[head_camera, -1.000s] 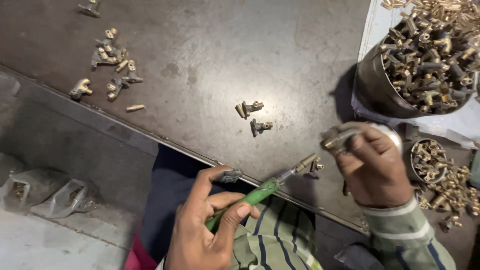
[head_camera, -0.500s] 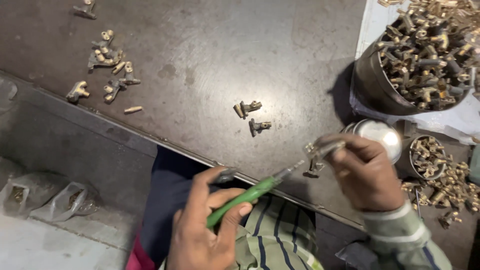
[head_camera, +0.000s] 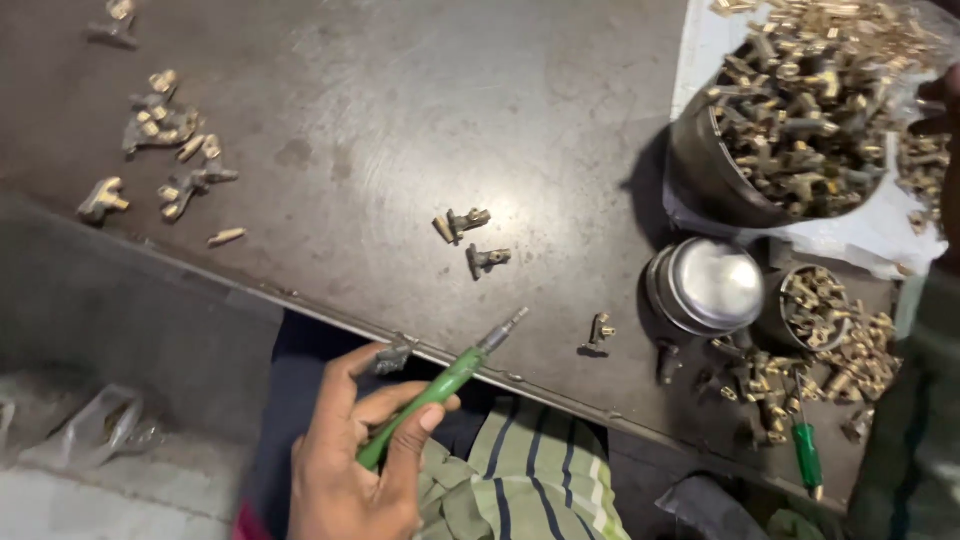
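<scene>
Gripped pencil-fashion between thumb and fingers, the green-handled screwdriver (head_camera: 440, 385) sits in the left hand (head_camera: 360, 470) with its metal tip angled up over the edge of the dark metal worktable (head_camera: 400, 120), a hold that keeps the tip free for fine work. Just beyond that tip, a single brass fitting (head_camera: 598, 333) stands alone near the table edge, apart from the two fittings (head_camera: 473, 238) further in. Only a dark sleeve (head_camera: 925, 400) shows at right beside the large pan of brass parts (head_camera: 790, 130), so the right hand's grip cannot be judged.
</scene>
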